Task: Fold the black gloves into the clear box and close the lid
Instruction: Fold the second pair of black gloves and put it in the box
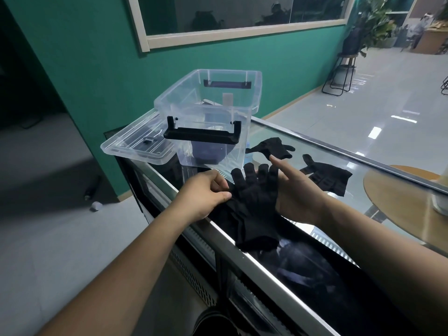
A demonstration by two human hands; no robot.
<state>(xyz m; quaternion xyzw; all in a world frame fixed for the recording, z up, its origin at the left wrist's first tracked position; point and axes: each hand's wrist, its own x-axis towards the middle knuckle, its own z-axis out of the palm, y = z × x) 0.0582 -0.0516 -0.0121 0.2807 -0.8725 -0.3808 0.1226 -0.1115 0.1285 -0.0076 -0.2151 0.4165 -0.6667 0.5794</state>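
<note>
Clear plastic lid [135,144], off the box, lying flat at far left of glass counter [327,156], one edge past the counter's end. Clear box [208,103] just right of lid, open-topped, black handle [202,135] on near wall, second black handle on far wall; dark shape visible through lower wall, identity not discernible. Left hand [206,192] in front of box, thumb and fingertips pinched shut on left edge of black glove [254,202]. Glove spread between both hands, fingers pointing toward box, cuff hanging over counter's near edge. Right hand [298,192] against glove's right side, index finger extended, remaining fingers behind the fabric; firmness of hold not discernible. Second black glove [274,147] flat on glass beyond right hand, near box's right corner. Third black glove [327,177] flat on glass further right, apart from the others. Round wooden table [407,202] visible through glass at far right.
</note>
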